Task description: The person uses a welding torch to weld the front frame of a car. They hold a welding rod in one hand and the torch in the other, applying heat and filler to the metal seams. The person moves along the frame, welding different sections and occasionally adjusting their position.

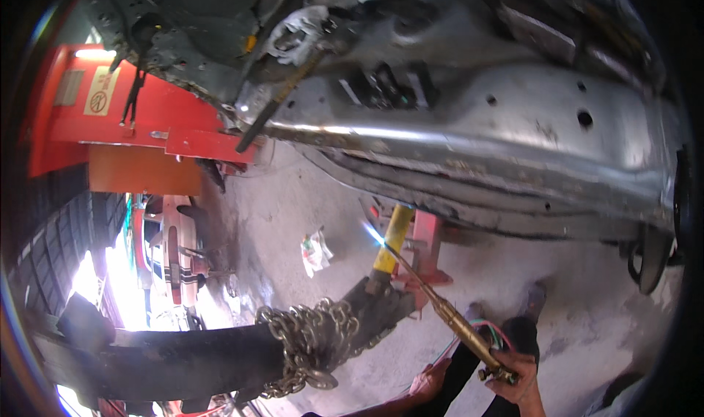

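A brass gas torch [463, 327] points up and to the left, a small blue-white flame burning at its tip. My right hand [518, 379] is closed around its handle near the valve knobs. The flame is close to a yellow cylinder [391, 239], which stands between a dark beam and the vehicle body; whether it touches cannot be told. Thin red and green hoses [449, 349] curve from the torch to my left hand [429, 380], which appears closed around them, lower and further left. Above, the bare grey metal vehicle body [469, 142] stretches across the view.
A heavy black beam [191, 362] wrapped in chain [304, 344] spans the lower left. Behind the cylinder is a red stand [425, 252]. Crumpled packaging [316, 253] lies on the concrete floor [271, 211]. A red machine panel [139, 112] is at upper left; a rod [279, 101] leans against the body.
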The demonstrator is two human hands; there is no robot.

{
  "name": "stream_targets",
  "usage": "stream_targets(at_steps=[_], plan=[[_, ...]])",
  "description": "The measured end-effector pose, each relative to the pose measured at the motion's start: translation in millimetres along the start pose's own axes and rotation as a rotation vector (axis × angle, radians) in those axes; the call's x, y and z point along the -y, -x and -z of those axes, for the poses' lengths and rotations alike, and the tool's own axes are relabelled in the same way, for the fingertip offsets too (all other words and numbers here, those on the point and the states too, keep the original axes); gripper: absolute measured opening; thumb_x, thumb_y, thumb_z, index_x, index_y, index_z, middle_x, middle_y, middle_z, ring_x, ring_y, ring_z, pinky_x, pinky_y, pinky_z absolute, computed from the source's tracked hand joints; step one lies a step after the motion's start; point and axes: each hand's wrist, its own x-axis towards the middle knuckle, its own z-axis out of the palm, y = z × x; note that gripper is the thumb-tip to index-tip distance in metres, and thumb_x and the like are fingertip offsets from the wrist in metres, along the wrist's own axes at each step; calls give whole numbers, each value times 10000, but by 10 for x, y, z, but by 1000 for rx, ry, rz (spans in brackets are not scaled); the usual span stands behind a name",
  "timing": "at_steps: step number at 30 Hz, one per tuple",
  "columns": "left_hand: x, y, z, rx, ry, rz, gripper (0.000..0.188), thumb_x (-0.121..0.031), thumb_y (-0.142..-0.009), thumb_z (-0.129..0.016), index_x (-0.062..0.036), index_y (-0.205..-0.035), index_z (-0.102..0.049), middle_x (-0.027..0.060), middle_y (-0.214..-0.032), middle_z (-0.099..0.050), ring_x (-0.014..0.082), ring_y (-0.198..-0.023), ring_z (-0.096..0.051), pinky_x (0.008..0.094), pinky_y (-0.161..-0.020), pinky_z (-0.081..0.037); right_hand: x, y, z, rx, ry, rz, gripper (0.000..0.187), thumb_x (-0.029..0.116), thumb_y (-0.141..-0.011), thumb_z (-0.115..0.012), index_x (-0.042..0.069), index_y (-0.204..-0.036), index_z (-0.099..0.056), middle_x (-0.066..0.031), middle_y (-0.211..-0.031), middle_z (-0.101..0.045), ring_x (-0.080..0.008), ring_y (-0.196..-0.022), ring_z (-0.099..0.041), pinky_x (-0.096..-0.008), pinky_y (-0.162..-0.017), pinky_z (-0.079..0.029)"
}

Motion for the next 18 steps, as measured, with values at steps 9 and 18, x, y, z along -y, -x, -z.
stream_targets(at_steps=[9,18], plan=[[392,-362,-287,-265,36,-311,510,-112,-967,-495,-139,-1476,-523,183,-1269,-668,382,-1010,-651,507,-902,-534,62,-116,-44,22,-141,15,601,47,-804,-751,9,-1393,-637,-115,-963,-727,-196,-805,-712,-326,-742,-578],[158,-475,-253,-103,52,-237,548,-104,-935,-506,-41,-1479,-495,208,-1368,-618,385,-1084,-616,487,-994,-490,-212,-152,-19,-67,-186,72,629,78,-629,-769,-58,-1237,-682,-178,-852,-732,-244,-731,-758,-360,-677,-609]])
